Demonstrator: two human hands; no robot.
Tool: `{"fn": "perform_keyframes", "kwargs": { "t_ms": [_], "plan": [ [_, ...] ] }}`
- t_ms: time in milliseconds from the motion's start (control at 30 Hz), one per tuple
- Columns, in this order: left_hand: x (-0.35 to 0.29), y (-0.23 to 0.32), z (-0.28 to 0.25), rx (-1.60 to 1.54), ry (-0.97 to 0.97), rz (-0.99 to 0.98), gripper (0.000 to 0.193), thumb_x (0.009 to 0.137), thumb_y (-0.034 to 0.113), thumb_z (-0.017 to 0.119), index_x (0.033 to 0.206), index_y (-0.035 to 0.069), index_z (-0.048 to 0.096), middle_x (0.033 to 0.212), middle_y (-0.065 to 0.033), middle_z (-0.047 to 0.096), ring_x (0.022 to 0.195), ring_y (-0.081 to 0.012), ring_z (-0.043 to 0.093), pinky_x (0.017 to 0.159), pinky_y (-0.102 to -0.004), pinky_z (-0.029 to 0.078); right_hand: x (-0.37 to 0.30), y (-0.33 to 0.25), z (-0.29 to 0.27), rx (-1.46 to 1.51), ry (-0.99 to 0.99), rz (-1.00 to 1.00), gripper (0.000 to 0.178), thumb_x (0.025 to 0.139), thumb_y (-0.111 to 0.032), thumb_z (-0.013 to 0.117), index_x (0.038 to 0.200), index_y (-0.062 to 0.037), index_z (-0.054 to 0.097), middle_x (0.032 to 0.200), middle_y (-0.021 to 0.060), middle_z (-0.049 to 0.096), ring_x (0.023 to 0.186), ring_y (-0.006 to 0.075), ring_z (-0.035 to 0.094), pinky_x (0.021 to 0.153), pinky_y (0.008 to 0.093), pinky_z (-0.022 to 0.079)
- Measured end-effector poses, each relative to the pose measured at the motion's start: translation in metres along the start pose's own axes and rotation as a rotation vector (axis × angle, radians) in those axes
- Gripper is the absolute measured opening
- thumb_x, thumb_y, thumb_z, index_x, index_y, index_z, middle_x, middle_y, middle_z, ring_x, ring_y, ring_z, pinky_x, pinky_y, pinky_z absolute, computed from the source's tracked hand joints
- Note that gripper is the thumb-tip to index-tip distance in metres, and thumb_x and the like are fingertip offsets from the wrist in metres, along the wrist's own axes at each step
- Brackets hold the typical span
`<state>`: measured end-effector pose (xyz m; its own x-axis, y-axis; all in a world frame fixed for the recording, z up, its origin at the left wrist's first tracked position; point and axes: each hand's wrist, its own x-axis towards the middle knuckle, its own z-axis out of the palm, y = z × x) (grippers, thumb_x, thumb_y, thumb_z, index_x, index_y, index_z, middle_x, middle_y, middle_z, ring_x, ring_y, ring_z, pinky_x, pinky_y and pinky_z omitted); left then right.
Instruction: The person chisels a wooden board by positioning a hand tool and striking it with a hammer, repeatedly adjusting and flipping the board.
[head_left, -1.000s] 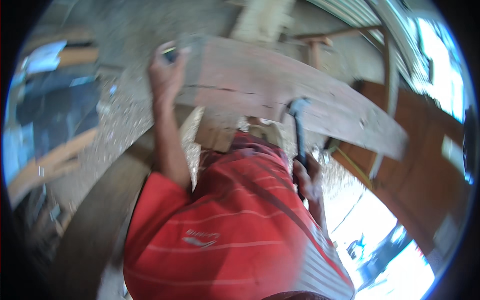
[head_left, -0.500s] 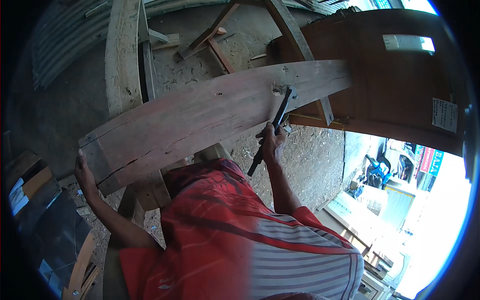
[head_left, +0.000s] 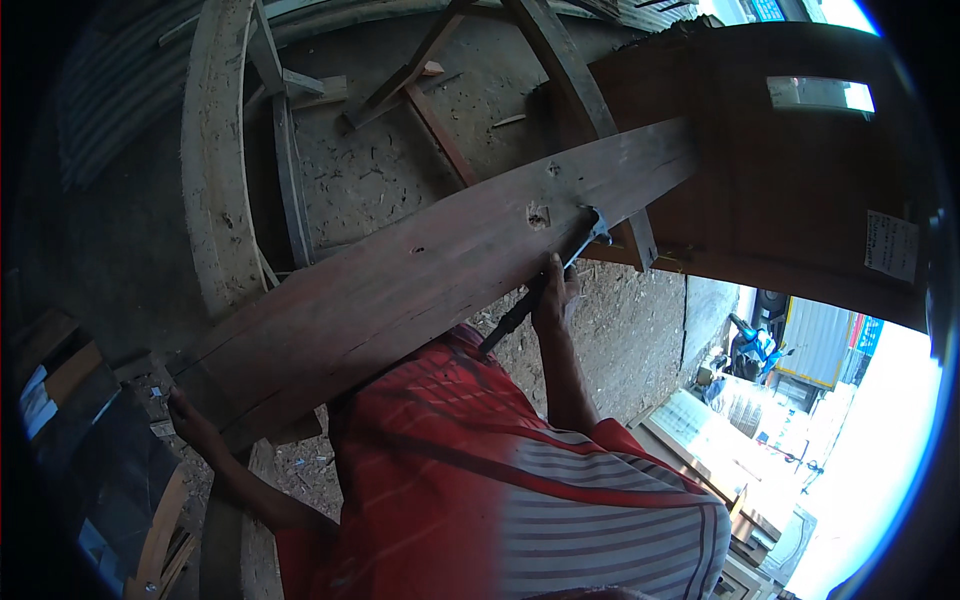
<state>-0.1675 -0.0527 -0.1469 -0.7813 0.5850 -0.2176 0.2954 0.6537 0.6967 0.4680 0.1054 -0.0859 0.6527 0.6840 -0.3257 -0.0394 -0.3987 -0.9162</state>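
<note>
A long, weathered wooden plank (head_left: 370,290) stretches across in front of me, its left end tilted down toward my body. It has cracks, a knot and a rough rectangular hole near its right part. My left hand (head_left: 197,424) grips the plank's left end, with some fingers hidden. Lower right of the hole, my right hand (head_left: 556,300) is closed around the dark handle of a claw hammer (head_left: 513,318). The hammer's metal head lies close to the plank's near edge; whether it touches cannot be told.
A pale timber beam (head_left: 215,150) stands at the far left, near a wooden frame (head_left: 560,70). A large brown panel (head_left: 790,180) fills the right side. Dark sheets and offcuts (head_left: 100,460) lie at the lower left. Wood chips litter the ground (head_left: 630,310).
The plank's left end has come down and nearer to me, together with my left hand. The hammer head has moved from beside the hole toward the plank's near edge.
</note>
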Motion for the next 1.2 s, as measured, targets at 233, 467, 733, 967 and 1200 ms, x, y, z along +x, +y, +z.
{"fn": "perform_keyframes", "kwargs": {
  "t_ms": [233,467,733,967,1200],
  "plan": [
    [-0.05,0.024,-0.014,0.023,0.198,-0.021,0.055,0.105,0.047,0.054,0.116,-0.005,0.066,0.107,-0.0149,0.07,0.098,-0.0238,0.064,0.091,-0.0363,0.049,0.023,-0.009,0.004,0.092,-0.212,0.006,0.036,0.103,-0.033,0.061,0.117,0.0,0.06,0.097,0.0077,0.063,0.082,0.0177,0.063,0.076,0.0361,0.058],
    [-0.089,0.082,0.022,-0.09,0.24,-0.052,0.052,0.098,0.051,0.064,0.097,-0.001,0.068,0.078,-0.0069,0.062,0.075,-0.0155,0.055,0.071,-0.034,0.046,0.052,-0.052,0.019,-0.043,-0.115,-0.038,0.038,0.1,-0.029,0.061,0.119,0.0032,0.063,0.106,0.0145,0.068,0.091,0.028,0.069,0.075,0.0394,0.06],
    [-0.093,0.097,0.021,-0.199,0.252,-0.113,0.052,0.097,0.05,0.065,0.102,-0.001,0.069,0.081,-0.0083,0.065,0.076,-0.0185,0.059,0.071,-0.0342,0.049,0.049,-0.058,0.022,-0.171,-0.222,-0.037,0.04,0.102,-0.026,0.057,0.123,0.0067,0.062,0.098,0.012,0.066,0.081,0.0233,0.065,0.07,0.0362,0.056],
    [-0.069,0.092,0.023,-0.351,0.036,-0.026,0.051,0.097,0.048,0.067,0.099,-0.003,0.069,0.075,-0.0014,0.058,0.073,-0.0132,0.051,0.067,-0.03,0.045,-0.073,-0.068,0.017,-0.326,-0.354,-0.271,0.038,0.104,-0.034,0.055,0.107,0.0024,0.067,0.066,0.0029,0.056,0.052,0.0108,0.051,0.046,0.0273,0.044],
    [-0.045,0.091,0.028,-0.411,-0.002,-0.051,0.059,0.097,0.056,0.064,0.092,-0.002,0.066,0.071,-0.006,0.058,0.069,-0.0159,0.052,0.065,-0.035,0.047,-0.215,-0.078,0.102,-0.343,-1.014,-0.225,0.033,0.105,-0.033,0.055,0.094,-0.0026,0.06,0.064,-0.0013,0.053,0.048,0.0063,0.048,0.042,0.0232,0.037]
  ]
}}
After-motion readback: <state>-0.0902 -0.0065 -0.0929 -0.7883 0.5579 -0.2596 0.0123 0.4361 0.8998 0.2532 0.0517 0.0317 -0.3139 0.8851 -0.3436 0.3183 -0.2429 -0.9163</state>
